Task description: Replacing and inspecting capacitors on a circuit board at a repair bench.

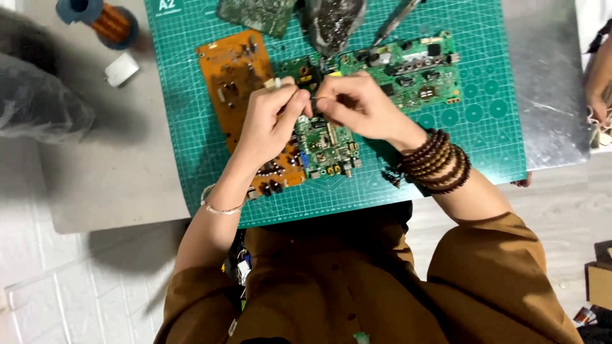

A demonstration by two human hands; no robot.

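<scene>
A green cutting mat [484, 127] lies on the grey table [115, 185] and bears the boards; the small green circuit board [328, 150] sits near its front edge, beside an orange circuit board [233, 70], with a larger green board [414, 67] behind it. Above the small board the left hand [268, 124] and right hand [357, 105] meet, fingers pinched narrow on something too small to identify; both wrists angle inward; dark wooden beads [437, 162] wrap the right wrist, a thin bracelet [220, 209] the left.
</scene>
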